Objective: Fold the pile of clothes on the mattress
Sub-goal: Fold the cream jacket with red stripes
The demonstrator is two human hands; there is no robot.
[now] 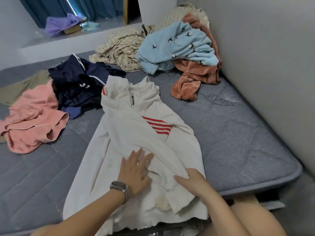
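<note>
Partly, right hand (192,182) (fingertips hidden) grips white sweatshirt (136,138).

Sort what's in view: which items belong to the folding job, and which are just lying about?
Job: white sweatshirt, left hand, right hand, pink garment, navy clothes, blue fleece, rust garment, mattress.

Lying about: purple bag, box, curtain.

both hands (134,172) smoothing white sweatshirt (129,142)

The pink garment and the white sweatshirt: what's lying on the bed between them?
Nothing: the head view shows only bare grey mattress between the pink garment and the white sweatshirt.
</note>
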